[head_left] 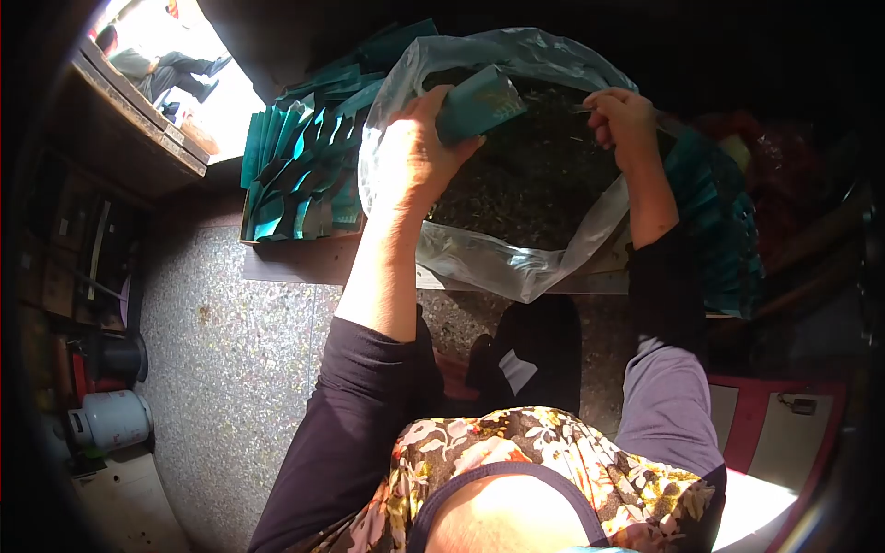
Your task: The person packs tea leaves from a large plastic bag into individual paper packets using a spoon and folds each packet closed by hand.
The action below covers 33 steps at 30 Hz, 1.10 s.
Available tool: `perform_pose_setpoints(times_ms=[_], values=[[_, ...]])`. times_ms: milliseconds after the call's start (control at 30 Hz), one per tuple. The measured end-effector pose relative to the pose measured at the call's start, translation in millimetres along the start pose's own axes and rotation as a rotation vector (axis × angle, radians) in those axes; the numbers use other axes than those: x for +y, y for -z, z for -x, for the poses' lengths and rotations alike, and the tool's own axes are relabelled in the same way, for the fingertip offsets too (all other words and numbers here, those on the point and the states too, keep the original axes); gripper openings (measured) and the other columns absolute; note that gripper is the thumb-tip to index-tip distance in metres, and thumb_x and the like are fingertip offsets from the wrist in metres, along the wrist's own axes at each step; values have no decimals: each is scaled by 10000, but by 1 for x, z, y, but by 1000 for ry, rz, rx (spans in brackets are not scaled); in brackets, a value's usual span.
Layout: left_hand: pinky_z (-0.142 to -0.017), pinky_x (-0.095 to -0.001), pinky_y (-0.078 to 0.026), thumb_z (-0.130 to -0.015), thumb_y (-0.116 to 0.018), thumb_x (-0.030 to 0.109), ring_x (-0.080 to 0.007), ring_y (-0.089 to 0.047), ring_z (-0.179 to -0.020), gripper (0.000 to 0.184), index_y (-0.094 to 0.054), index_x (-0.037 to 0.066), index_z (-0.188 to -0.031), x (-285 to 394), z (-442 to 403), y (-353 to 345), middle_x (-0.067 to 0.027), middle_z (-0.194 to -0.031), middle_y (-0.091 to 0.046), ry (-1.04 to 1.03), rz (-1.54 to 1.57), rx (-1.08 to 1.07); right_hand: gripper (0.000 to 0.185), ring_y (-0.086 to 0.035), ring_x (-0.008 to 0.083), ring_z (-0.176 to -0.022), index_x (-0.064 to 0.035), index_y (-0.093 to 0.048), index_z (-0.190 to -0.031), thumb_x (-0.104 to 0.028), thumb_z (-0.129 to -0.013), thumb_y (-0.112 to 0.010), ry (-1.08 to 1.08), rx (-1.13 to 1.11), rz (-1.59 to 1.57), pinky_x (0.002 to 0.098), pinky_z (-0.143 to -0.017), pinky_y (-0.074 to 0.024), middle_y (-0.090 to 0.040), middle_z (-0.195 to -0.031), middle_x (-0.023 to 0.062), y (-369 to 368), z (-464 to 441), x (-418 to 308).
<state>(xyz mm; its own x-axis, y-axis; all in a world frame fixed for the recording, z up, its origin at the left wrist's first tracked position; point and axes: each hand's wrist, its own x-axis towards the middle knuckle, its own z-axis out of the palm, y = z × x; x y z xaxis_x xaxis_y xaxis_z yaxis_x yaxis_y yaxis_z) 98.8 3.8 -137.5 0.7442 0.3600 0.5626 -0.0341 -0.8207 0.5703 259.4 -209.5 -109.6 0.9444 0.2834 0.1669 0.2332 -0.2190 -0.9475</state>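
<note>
My left hand [422,152] is closed around a teal paper packet [481,103] with pale printing, tilted above a large clear plastic bag [516,267]. The bag's mouth is spread wide, and dark, loose, leaf-like stuff [535,175] lies in it. Over the bag's right rim, my right hand [625,120] has its fingers curled together. A thin pale bit shows at its fingertips, too small to name. Left of the bag, a box of many teal packets [300,175] stands close to my left forearm. More teal packets [714,221] are stacked beyond my right forearm, partly in shadow.
A low wooden surface [295,263] bears the bag and the box. Speckled floor [226,341] stretches to the left. A white gas cylinder [115,419] stands at lower left. Outside the bright doorway, a person's legs [180,78] show. A pink-edged panel [751,433] is at right.
</note>
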Motion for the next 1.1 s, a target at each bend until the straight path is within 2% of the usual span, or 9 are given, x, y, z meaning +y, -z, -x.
perform_pose_setpoints(times_ms=[267,533,633,667,700,800,867,1033,1100], values=[[-844,-384,-503,-642,-830,230,-312,-626,-980,639,-578,90,-1213,-2,1,-16,-146,-1076,-649,-25,-70,-18,169,-479,79,-386,0,-675,-780,-92,-783,-534,105,-73,-148,228,-334,-327,-585,-566,53,13,-8,-18],[-821,-398,-504,-586,-837,185,-345,-625,-906,594,-596,54,-1113,-5,-2,-22,-159,-1024,-656,-38,2,11,166,-471,61,-395,-34,-685,-779,-91,-801,-530,117,-118,31,217,-342,-314,-579,-571,23,-27,4,-36],[-813,-399,-506,-586,-837,183,-346,-630,-899,574,-599,45,-1089,-2,-2,-22,-172,-1008,-655,-34,14,-1,166,-501,55,-440,-50,-696,-783,-94,-817,-540,284,-151,231,204,-393,-368,-584,-582,5,-45,7,-41],[-803,-400,-508,-588,-837,182,-345,-635,-900,563,-599,39,-1077,-2,-1,-21,-180,-999,-654,-34,12,-4,149,-552,101,-485,-60,-706,-827,-82,-815,-560,343,-138,341,236,-455,-422,-619,-611,39,-50,11,-44],[-803,-400,-508,-588,-837,182,-345,-635,-900,563,-599,39,-1077,-3,-1,-20,-180,-999,-654,-31,12,-2,149,-552,101,-485,-60,-706,-827,-82,-815,-560,344,-141,342,236,-455,-422,-619,-611,39,-52,13,-44],[-799,-387,-510,-637,-831,259,-333,-640,-929,585,-598,48,-1129,-4,-2,-15,-169,-1011,-657,-55,70,10,134,-633,186,-631,-63,-689,-899,-67,-798,-601,932,-79,581,293,-590,-484,-655,-733,103,-55,17,-45],[-800,-385,-507,-652,-824,294,-321,-645,-926,585,-600,51,-1134,-1,-4,-8,-163,-999,-662,6,77,-54,132,-635,162,-646,-60,-687,-895,-37,-798,-601,988,-4,513,272,-599,-487,-664,-762,87,-49,23,-51],[-808,-368,-507,-667,-806,347,-299,-654,-930,623,-596,56,-1177,-1,-3,-3,-159,-1028,-666,53,33,-44,152,-594,58,-628,-48,-696,-912,-8,-832,-573,872,158,427,228,-570,-474,-629,-682,35,-20,9,-29],[-810,-361,-507,-669,-801,365,-294,-657,-929,641,-594,58,-1193,-2,-2,-2,-160,-1041,-666,60,1,-50,181,-566,44,-577,-61,-711,-926,-11,-833,-565,568,189,152,230,-536,-460,-625,-662,38,-13,-3,-10]])
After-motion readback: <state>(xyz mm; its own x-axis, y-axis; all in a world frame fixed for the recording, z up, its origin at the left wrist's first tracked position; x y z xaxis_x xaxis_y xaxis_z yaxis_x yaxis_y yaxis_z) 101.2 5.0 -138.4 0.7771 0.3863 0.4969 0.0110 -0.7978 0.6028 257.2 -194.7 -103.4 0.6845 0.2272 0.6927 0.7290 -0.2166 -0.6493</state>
